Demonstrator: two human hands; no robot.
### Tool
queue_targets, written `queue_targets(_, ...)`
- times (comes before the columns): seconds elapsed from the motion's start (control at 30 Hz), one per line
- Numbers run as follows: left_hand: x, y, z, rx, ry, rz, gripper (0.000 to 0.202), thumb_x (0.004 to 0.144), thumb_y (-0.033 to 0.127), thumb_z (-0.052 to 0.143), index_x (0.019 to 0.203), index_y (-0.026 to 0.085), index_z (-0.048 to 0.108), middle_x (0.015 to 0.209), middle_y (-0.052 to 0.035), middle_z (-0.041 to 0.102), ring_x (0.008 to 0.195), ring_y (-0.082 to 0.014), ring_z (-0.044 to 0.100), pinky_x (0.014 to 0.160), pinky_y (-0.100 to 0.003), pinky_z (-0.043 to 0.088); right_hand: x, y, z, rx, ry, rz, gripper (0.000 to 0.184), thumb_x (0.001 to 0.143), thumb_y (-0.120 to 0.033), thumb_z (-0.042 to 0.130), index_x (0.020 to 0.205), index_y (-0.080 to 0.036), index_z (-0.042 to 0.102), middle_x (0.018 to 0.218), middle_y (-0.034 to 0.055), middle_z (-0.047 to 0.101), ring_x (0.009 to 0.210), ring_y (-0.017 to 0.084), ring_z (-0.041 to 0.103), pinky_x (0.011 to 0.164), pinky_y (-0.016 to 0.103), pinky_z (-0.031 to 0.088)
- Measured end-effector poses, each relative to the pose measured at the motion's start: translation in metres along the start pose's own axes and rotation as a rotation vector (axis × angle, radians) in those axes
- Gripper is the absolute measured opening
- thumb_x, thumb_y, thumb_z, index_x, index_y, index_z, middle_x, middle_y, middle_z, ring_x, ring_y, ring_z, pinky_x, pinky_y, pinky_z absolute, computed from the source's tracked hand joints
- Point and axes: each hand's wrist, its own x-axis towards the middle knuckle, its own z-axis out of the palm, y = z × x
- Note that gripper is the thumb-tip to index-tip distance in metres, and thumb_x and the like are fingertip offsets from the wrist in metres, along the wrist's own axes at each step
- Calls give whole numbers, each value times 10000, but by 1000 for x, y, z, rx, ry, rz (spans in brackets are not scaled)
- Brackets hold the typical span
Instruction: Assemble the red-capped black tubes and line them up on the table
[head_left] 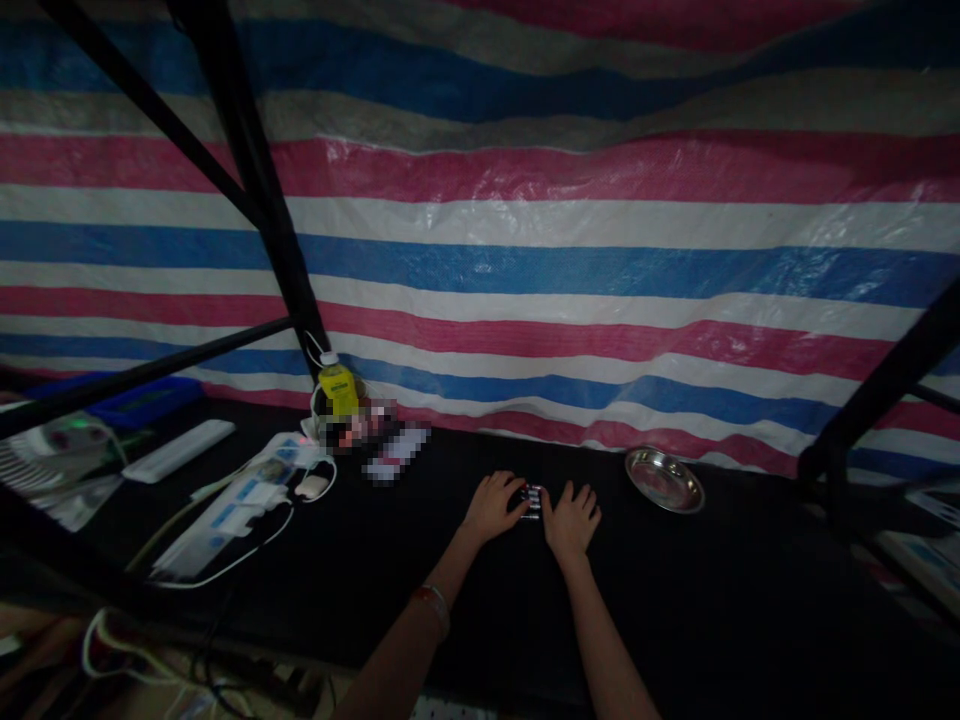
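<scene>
A few small shiny cylinders point(532, 502), which look like batteries, lie side by side on the black tabletop between my hands. My left hand point(495, 506) rests at their left end, palm down, with its thumb and fingertips close to them. On the other side, my right hand point(571, 520) lies palm down with its fingers spread, its thumb at their right end. Both hands seem to touch the row from the sides without wrapping round it. A round, shallow metal dish point(665, 481) stands to the right of my right hand.
White power strips point(225, 522) with cables lie on the left of the black table point(720, 610). Behind them stand a yellow bottle point(340, 388) and a blue tray point(146, 400). Black metal posts point(281, 235) frame the table, with a striped plastic sheet point(540, 265) behind.
</scene>
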Motion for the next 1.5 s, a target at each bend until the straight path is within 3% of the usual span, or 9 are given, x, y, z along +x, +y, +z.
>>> queue_targets(0.43, -1, 0, 0, -19, 13, -31, 379, 823, 429, 506, 1133, 218, 556, 1121, -80, 547, 1045, -217, 500, 892, -367, 389, 1, 3, 1, 13, 19, 8, 484, 888, -364, 337, 1244, -76, 491, 1292, 254, 424, 1204, 339, 362, 939, 473, 243)
queue_targets(0.8, 0, -6, 5, -17, 178, -116, 337, 900, 369, 382, 1118, 166, 540, 1107, -95, 573, 1043, -216, 515, 891, -385, 422, 3, 8, 9, 137, 69, 18, 427, 867, -295, 357, 1192, -88, 542, 1265, 236, 454, 1186, 346, 375, 930, 477, 264)
queue_targets(0.93, 0, -9, 7, -19, 298, -177, 293, 927, 298, 306, 1034, 161, 543, 995, -87, 603, 963, -203, 551, 866, -383, 444, 8, 14, 8, 398, 176, 65, 462, 853, -329, 337, 1184, -67, 527, 1212, 229, 495, 1156, 325, 409, 913, 454, 306)
queue_targets(1.03, -3, -11, 8, -52, 398, -205, 286, 927, 296, 308, 1068, 143, 505, 997, -105, 600, 951, -204, 564, 852, -379, 463, 12, 21, 6, 641, 339, 95, 450, 840, -331, 333, 1136, -65, 543, 1136, 205, 535, 1092, 284, 460, 902, 403, 338)
queue_targets(1.13, -7, -11, 7, -80, 462, -208, 282, 925, 290, 318, 1097, 137, 480, 997, -111, 599, 947, -204, 571, 830, -368, 480, 11, 29, 1, 734, 441, 146, 407, 821, -323, 350, 1058, -80, 575, 1052, 187, 556, 1031, 273, 479, 900, 399, 341)
queue_targets(1.33, -11, -8, 2, -81, 483, -159, 273, 923, 294, 324, 1074, 142, 493, 936, -92, 603, 900, -197, 581, 805, -359, 487, -5, 46, -7, 791, 366, 172, 422, 800, -290, 382, 1145, -84, 513, 1038, 166, 506, 995, 259, 479, 878, 371, 366)
queue_targets(1.5, -21, 1, -5, -79, 399, -121, 248, 922, 287, 330, 1022, 166, 522, 943, -75, 601, 901, -189, 566, 823, -361, 465, -17, 65, -6, 803, 256, 177, 424, 769, -263, 415, 1149, -109, 521, 1023, 138, 469, 907, 234, 516, 823, 349, 412)
